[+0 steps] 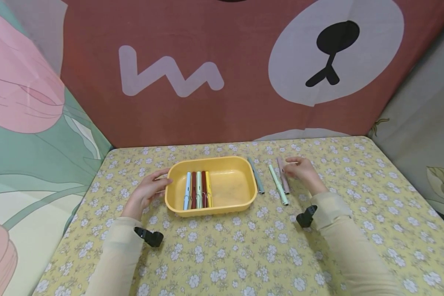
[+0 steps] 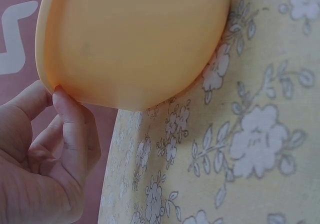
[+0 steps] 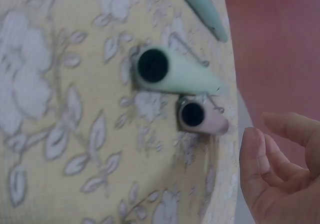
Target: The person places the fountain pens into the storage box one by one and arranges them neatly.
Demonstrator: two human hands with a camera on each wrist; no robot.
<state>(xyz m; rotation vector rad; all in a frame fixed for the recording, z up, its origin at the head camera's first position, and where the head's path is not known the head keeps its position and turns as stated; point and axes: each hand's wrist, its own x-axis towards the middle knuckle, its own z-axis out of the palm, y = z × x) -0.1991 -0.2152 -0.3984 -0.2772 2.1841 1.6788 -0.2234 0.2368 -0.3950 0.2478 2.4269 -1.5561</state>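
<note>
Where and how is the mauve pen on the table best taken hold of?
Probably by a pinch across its mid-barrel, coming from above and the right. The mauve pen is slim and lies flat, running away from the person; the light green pen lies close on its left, while the right hand is on its freer right side.

Reddish printed backdrop (image 1: pixel 207 115); flower-print panel (image 1: pixel 29 160) left; yellow floral tabletop (image 1: pixel 225 255).
</note>
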